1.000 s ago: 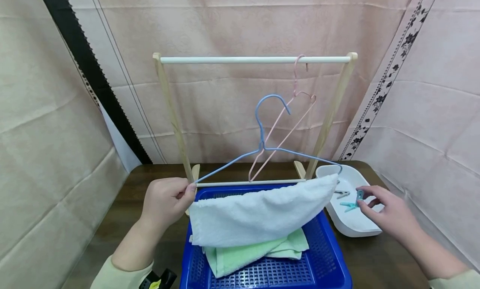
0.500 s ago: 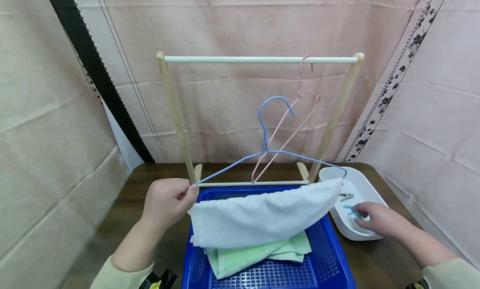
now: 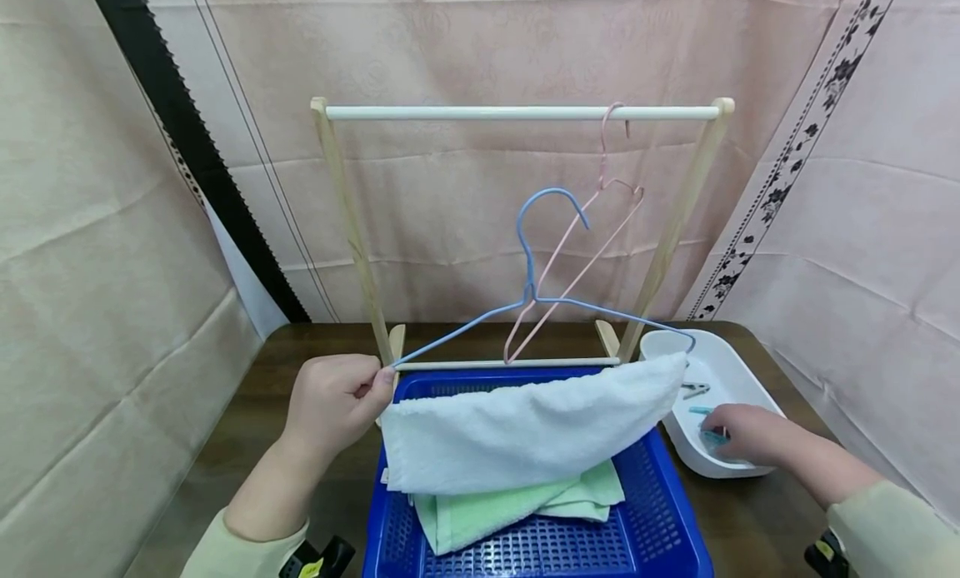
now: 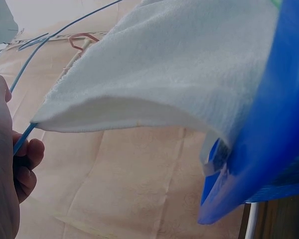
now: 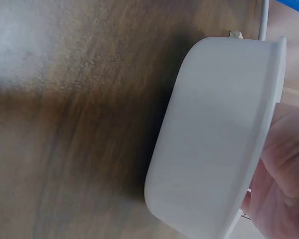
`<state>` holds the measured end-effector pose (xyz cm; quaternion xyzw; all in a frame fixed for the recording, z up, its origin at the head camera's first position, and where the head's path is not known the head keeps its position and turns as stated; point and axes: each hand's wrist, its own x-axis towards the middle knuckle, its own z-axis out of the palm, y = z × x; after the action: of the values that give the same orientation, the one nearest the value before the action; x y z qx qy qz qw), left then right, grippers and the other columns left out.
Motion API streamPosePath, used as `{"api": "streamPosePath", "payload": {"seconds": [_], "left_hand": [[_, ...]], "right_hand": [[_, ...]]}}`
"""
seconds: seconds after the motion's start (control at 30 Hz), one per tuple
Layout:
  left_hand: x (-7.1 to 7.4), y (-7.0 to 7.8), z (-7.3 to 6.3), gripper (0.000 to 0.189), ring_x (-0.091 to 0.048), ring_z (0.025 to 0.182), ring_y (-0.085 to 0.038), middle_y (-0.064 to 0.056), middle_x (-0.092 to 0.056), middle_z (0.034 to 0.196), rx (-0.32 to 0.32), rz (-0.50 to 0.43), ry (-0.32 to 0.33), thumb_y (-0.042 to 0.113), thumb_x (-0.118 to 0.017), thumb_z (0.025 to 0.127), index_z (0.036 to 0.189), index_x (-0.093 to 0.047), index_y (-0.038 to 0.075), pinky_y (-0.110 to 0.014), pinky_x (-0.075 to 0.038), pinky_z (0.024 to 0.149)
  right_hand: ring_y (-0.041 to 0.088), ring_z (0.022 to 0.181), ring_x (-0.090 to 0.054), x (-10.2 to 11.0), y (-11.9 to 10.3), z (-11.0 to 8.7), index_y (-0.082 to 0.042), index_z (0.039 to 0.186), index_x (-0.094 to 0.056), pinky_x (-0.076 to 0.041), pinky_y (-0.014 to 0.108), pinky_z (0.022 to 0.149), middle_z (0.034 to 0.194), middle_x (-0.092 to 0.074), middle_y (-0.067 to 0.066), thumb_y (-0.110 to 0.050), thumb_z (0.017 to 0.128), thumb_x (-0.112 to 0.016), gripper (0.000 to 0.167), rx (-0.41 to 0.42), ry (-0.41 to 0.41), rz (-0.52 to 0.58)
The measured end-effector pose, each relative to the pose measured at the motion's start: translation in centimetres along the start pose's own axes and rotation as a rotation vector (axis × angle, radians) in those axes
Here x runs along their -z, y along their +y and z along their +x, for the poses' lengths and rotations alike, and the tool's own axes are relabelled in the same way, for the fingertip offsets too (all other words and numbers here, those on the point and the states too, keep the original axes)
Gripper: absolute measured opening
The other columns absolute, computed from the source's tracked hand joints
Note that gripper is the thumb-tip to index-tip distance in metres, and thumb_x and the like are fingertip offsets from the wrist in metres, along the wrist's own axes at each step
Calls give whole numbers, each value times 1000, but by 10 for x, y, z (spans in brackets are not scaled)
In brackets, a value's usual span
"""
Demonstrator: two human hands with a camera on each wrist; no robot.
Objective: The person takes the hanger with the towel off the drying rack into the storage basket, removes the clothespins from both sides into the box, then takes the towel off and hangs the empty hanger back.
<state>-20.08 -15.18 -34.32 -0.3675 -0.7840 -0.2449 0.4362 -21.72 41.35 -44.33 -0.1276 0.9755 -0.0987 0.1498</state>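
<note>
My left hand (image 3: 341, 403) pinches the left end of a blue hanger (image 3: 480, 318), whose hook points up. A white towel (image 3: 525, 432) is draped over the hanger's lower part and hangs above a blue basket (image 3: 671, 511). In the left wrist view, the thumb and curled fingers close on the blue hanger beside the towel's edge. My right hand (image 3: 750, 435) reaches into a white basin (image 3: 738, 378), its fingers curled about a teal clothespin (image 3: 714, 437), partly hidden. The basin's wall (image 5: 209, 134) hides the fingertips in the right wrist view.
A light green towel (image 3: 480, 511) lies in the basket. Behind stands a wooden rack (image 3: 352, 220) with a white top rail (image 3: 465, 113), and a pink hanger (image 3: 607, 220) hangs from it. A grey clothespin (image 3: 695, 390) lies in the basin. Everything stands on a brown table (image 3: 225, 486).
My right hand, which held a teal clothespin just over the basin, has lowered into the basin toward its near side. My left hand keeps its grip on the hanger.
</note>
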Motion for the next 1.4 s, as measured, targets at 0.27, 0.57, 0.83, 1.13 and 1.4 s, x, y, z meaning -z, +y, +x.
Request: {"api": "streamPosePath", "payload": {"seconds": [0.27, 0.57, 0.83, 1.13, 1.4], "left_hand": [[0, 0, 0, 42, -22, 46, -1, 11, -27, 52, 8, -4, -13, 25, -49, 92, 53, -34, 23, -17, -17, 42], [-1, 0, 1, 42, -22, 46, -1, 11, -28, 51, 16, -6, -17, 25, -49, 92, 53, -35, 23, -16, -18, 42], [-2, 1, 2, 41, -23, 46, -1, 11, -28, 52, 9, 3, -17, 24, -49, 91, 53, -35, 23, -16, -18, 43], [-2, 2, 1, 42, -22, 46, -1, 11, -28, 52, 12, -6, -15, 25, -48, 93, 53, -35, 23, -16, -18, 42], [-2, 1, 1, 43, -24, 46, -1, 11, -29, 52, 9, -4, -21, 27, -47, 94, 53, -36, 23, -16, -19, 42]], "right_hand": [[24, 90, -60, 4, -2, 5, -12, 106, -71, -48, 57, 85, 100, -68, 3, -16, 77, -82, 32, -29, -46, -19], [26, 91, -55, 6, 3, 4, -13, 111, -71, -43, 56, 83, 105, -68, 6, -19, 76, -84, 37, -69, -58, -68], [25, 90, -56, 7, 4, -1, -15, 108, -70, -46, 57, 82, 103, -67, 5, -21, 76, -84, 35, -75, -57, -54], [25, 92, -57, 9, 2, -6, -16, 106, -70, -47, 57, 83, 104, -67, 5, -23, 76, -84, 33, -64, -43, -26], [27, 98, -61, 11, 8, -10, -17, 107, -70, -48, 55, 85, 105, -67, 3, -17, 78, -80, 30, -28, 3, 2]]}}
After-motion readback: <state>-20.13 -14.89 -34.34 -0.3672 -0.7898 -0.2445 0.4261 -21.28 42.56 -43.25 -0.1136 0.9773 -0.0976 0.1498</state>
